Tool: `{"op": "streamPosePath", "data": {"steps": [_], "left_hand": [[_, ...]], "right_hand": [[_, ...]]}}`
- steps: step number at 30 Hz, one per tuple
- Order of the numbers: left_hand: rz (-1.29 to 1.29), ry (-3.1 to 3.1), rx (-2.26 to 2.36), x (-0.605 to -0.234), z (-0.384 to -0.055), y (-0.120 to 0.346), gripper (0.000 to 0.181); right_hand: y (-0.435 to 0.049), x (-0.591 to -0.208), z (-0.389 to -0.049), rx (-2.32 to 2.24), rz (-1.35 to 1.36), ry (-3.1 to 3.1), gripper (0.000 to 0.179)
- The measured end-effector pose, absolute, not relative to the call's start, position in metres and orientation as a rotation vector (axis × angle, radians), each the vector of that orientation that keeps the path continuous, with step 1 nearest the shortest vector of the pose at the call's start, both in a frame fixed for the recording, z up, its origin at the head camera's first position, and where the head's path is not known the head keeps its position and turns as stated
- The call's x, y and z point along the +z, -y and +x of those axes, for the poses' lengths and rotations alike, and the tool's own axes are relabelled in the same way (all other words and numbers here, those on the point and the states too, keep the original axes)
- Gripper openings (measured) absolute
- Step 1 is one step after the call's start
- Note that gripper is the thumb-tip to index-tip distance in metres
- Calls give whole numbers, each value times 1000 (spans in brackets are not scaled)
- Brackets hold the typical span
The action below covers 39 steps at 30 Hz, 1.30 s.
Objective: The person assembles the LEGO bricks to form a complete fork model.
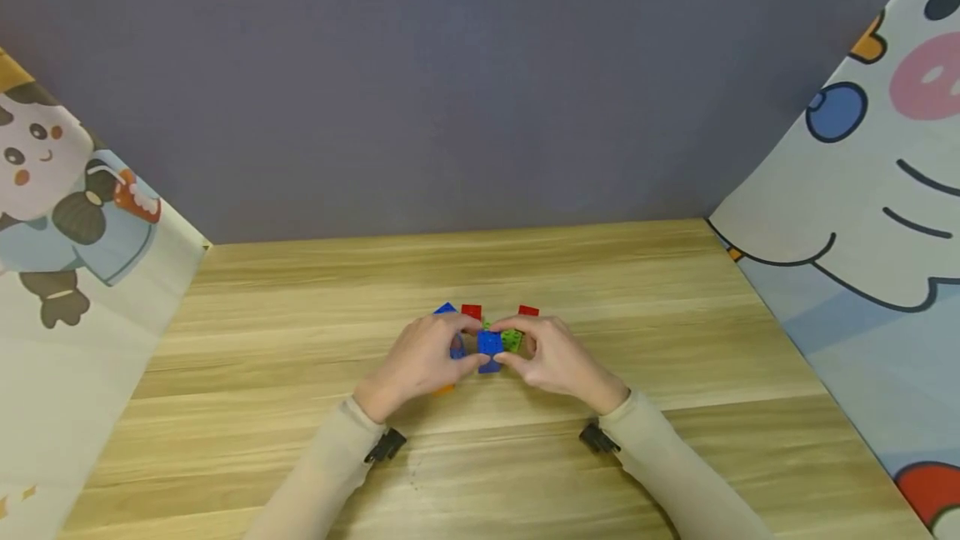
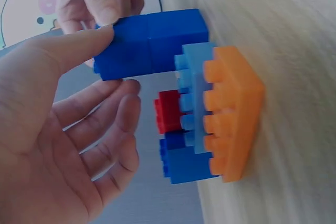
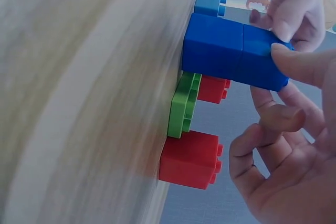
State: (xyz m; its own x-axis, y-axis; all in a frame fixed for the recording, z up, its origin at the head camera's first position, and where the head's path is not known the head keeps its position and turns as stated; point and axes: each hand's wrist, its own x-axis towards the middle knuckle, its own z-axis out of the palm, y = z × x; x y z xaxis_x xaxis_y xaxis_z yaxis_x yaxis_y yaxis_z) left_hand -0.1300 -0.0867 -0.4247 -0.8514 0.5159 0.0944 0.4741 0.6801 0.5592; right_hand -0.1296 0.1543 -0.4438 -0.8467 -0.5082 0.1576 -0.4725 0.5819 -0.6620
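Two dark blue building blocks stand stacked on the table, the upper block (image 1: 490, 342) squarely on the lower block (image 3: 212, 43). My left hand (image 1: 420, 354) pinches the upper block between thumb and fingers from the left. From the right, my right hand (image 1: 561, 358) pinches the same block, its thumb close to the left thumb. In the left wrist view, the other left fingers are loosely bent beside the stack. A light blue block (image 2: 197, 98) and an orange block (image 2: 242, 114) lie by the left hand. Near the right hand are a green block (image 3: 180, 106) and a red block (image 3: 189, 160).
Behind the hands are another red block (image 1: 471, 311) and another blue block (image 1: 446, 307). The wooden table (image 1: 300, 290) meets a grey panel (image 1: 450, 90) at the back. Cartoon-printed panels (image 1: 825, 215) flank both sides.
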Motion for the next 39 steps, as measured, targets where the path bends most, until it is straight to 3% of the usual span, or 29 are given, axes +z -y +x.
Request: {"op": "streamPosePath", "data": {"steps": [15,39], "left_hand": [[997,-2921,702,-416,-130,86,38],[961,-2887,846,-422,-129,89,34]], "right_hand": [[-154,-441,-129,-1195,-816,-2683,39],[-166,-447,-140,-1195,-824,-2597,46]]}}
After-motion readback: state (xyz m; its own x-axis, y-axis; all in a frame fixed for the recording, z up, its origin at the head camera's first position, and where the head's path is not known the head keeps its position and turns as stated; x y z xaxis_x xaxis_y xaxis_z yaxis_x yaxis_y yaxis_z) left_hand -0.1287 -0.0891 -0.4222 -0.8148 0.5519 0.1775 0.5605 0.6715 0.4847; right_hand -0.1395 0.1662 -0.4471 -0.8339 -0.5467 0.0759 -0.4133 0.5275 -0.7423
